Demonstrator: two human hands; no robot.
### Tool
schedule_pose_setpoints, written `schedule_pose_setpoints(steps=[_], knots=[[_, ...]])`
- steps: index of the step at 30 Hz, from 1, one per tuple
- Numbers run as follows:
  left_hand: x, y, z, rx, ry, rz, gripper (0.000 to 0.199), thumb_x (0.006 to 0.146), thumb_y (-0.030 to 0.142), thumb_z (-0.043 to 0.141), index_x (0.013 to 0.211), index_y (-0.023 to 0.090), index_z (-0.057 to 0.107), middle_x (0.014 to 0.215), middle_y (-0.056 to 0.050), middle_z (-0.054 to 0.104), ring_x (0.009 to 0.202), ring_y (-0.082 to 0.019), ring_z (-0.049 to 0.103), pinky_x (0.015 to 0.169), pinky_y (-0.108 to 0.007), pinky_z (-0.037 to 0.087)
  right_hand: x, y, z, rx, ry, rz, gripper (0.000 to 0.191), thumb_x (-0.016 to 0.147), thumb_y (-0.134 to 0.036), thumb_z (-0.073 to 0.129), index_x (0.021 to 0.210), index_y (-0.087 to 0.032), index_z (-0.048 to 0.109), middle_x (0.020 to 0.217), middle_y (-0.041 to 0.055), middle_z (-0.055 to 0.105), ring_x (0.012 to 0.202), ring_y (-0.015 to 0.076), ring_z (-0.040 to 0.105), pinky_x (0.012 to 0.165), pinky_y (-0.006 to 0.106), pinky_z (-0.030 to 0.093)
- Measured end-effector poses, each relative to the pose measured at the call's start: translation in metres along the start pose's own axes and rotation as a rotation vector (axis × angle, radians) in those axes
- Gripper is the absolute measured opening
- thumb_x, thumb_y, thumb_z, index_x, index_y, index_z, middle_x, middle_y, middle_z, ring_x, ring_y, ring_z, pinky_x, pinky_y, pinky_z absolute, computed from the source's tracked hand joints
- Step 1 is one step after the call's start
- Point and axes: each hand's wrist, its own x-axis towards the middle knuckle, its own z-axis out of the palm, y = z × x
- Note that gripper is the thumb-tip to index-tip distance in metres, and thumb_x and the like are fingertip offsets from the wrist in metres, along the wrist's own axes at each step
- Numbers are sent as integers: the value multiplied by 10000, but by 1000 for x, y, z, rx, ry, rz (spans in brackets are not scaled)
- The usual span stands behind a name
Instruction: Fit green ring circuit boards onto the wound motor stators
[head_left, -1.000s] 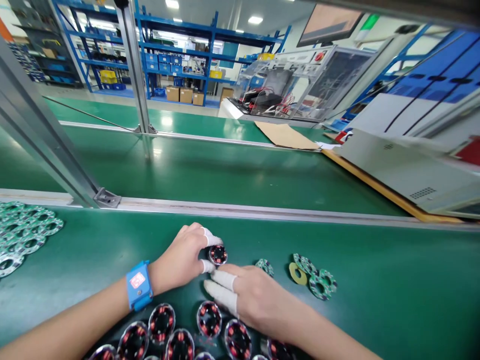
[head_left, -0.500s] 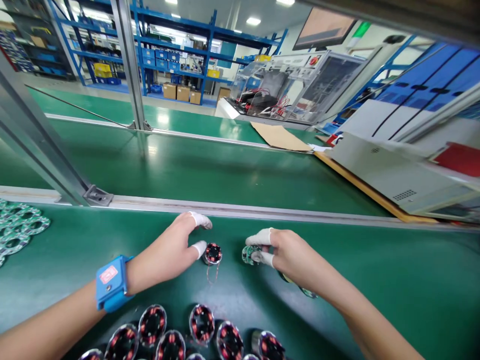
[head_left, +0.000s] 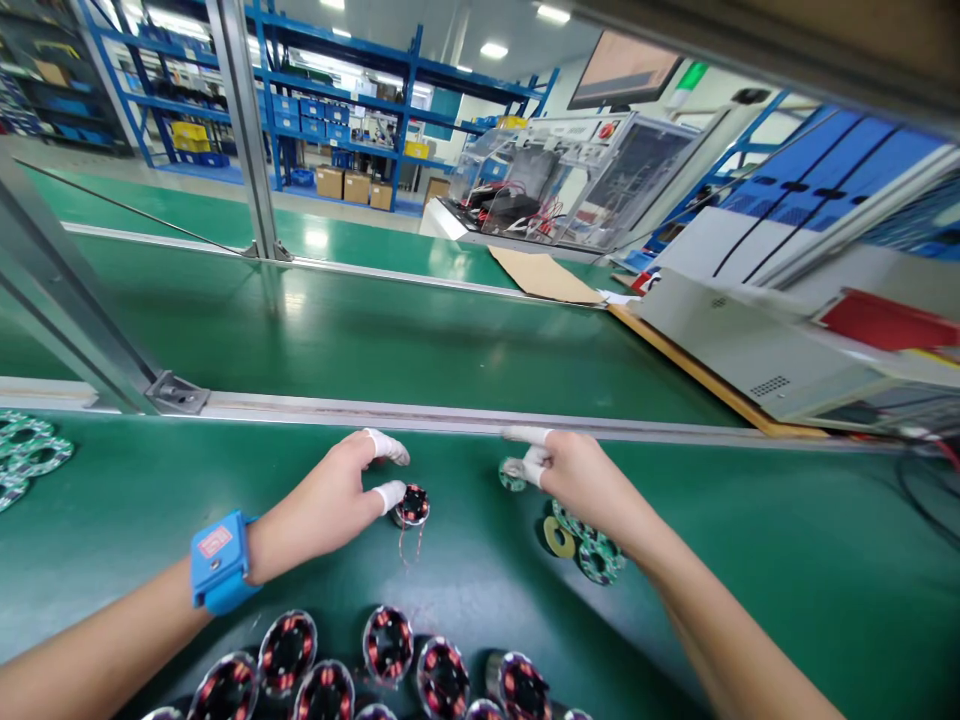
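A small wound coil (head_left: 412, 505) with two thin copper wires stands on the green bench. Beside it is my left hand (head_left: 349, 500), thumb and forefinger spread, the thumb tip close to the coil's rim; whether they touch is unclear. White finger covers sit on both hands. My right hand (head_left: 574, 475) pinches a small round green circuit board (head_left: 513, 474), its forefinger stretched out. Below that hand lie green ring boards (head_left: 600, 558) and a yellow ring (head_left: 559, 538).
Several larger wound coils (head_left: 388, 645) stand along the near edge. More green ring boards (head_left: 34, 450) lie at the far left. A metal rail (head_left: 375, 412) and an upright post (head_left: 90, 290) border the bench; a grey cabinet (head_left: 735, 345) is behind at right.
My right hand has risen slightly with the small board, its forefinger now extended, uncovering the ring boards and yellow ring. The whole view has shifted a little.
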Motion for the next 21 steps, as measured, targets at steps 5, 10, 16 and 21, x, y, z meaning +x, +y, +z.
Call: schedule_pose_setpoints(steps=[5,10,16,21], knots=[[1,3,0,-21,14,7,196,737,186,546,925,184,601,978,-38,619,923,-183,555,873,-343,424,2,11,-6,382,-65,31,471,664,-378,601,1020,-77,665,394,-62,432,394,109,388,449,239,339],[1,5,0,-31,8,9,150,725,177,548,859,178,614,937,-39,631,903,-184,565,864,-336,433,13,23,3,501,-14,50,433,615,-385,639,929,-92,689,409,-61,430,416,104,394,455,241,345],[1,9,-1,-43,19,39,112,750,191,552,838,181,620,899,-23,634,865,-168,563,833,-309,433,9,8,6,737,43,71,398,562,-379,719,871,-127,701,526,-9,563,438,92,440,411,214,339],[-1,23,-3,-37,17,95,142,832,247,498,811,189,626,853,-9,626,823,-158,542,781,-296,421,-9,-35,22,969,39,43,386,609,-369,714,921,-142,693,520,-11,566,436,89,459,407,207,379]])
